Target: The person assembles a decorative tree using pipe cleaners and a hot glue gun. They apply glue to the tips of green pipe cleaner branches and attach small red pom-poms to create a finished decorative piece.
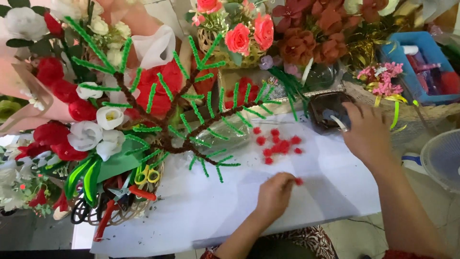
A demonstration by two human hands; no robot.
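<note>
Crowded craft table (pixel 211 211), white top. Along the back: bouquets of fake flowers, incl. a basket of pink roses (pixel 238 36), dark red blooms (pixel 306 43), and red & white flowers (pixel 81 124) on the left. Blue tray (pixel 421 67) w/ bits in it at far right; a small pink flower sprig (pixel 381 79) just in front of it. A white fan (pixel 443 158) sits off the table's right edge. Bottom left, a wicker basket (pixel 120 211) holds scissors w/ yellow handles (pixel 146 175) and other red- and black-handled tools.

In the middle, lying across the table: a branch (pixel 191 127) made of brown stems w/ green fuzzy-wire twigs. It reaches from the flowers at left towards the centre, tips ending just short of a loose cluster of small red pom-poms (pixel 278 144) on the white top. Nothing lies between the pom-poms and the hands.

Left hand (pixel 275 194): low centre, fingers curled in, pinching one red pom-pom (pixel 299 181) at the fingertips, near the cluster but apart from it. Forearm comes up from the bottom edge, wrist roughly straight.

Right hand (pixel 366 132): stretched forward & to the right, palm down, fingers spread loosely, resting on a small dark container (pixel 328 110) near the table's back edge; a white strip shows at the fingertips there. Can't tell whether it's actually gripping anything. Forearm runs long from the lower right corner.
</note>
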